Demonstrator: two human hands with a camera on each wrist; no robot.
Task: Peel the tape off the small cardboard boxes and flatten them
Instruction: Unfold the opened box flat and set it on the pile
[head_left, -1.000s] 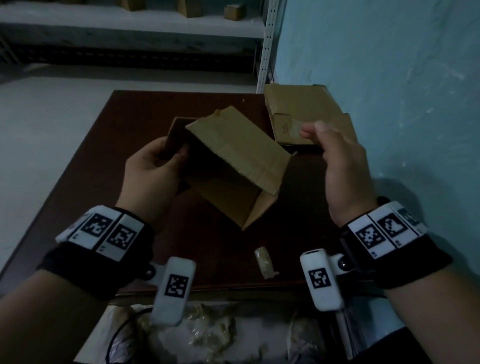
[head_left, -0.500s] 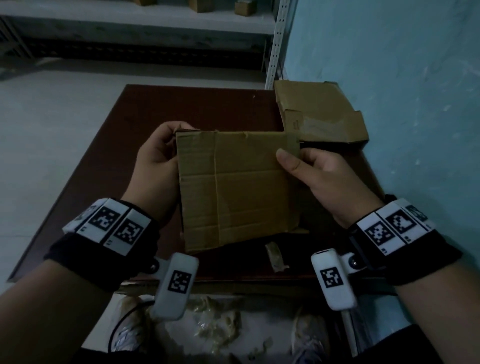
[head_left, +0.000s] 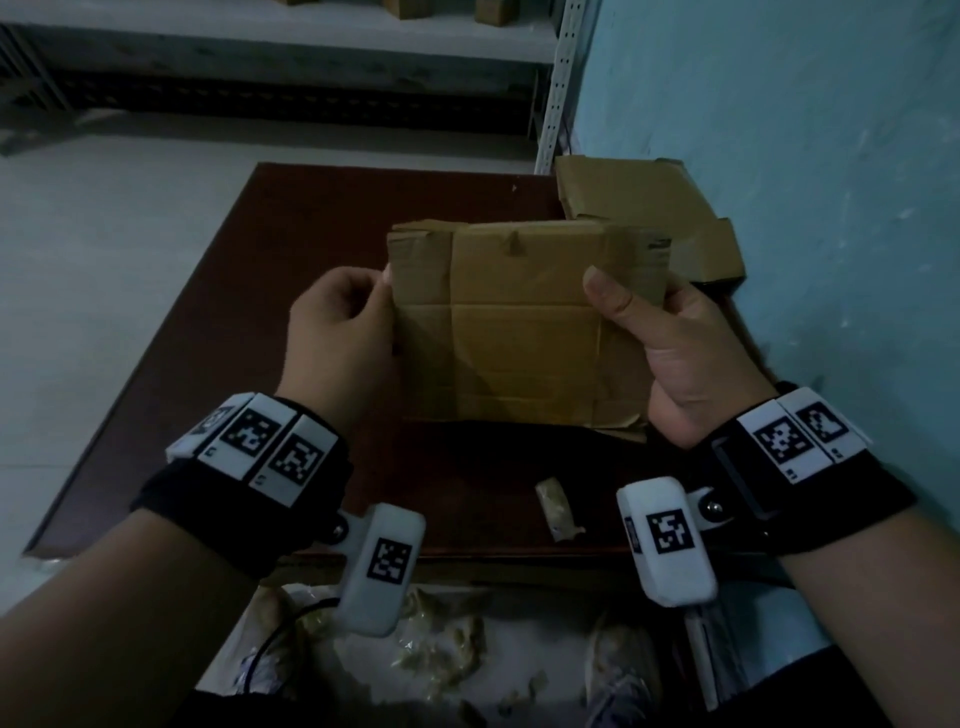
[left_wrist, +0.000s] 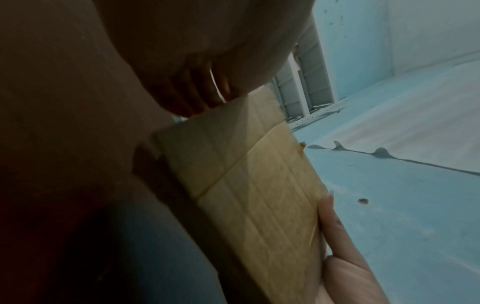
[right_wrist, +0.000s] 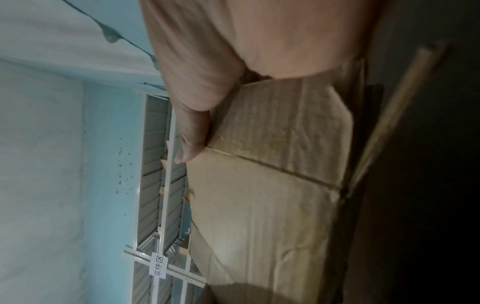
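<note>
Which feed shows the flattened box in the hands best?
The head view: the whole flattened box shows, left hand and right hand gripping its side edges above the table. The left wrist view shows one slanted face; the right wrist view shows a close face under the thumb.

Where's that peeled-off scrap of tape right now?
In the head view the tape scrap lies on the dark table near its front edge, below the flattened box held in both hands, just left of the right wrist camera.

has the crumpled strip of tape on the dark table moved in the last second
No. The crumpled tape strip lies at the same spot by the dark brown table's near edge.
</note>
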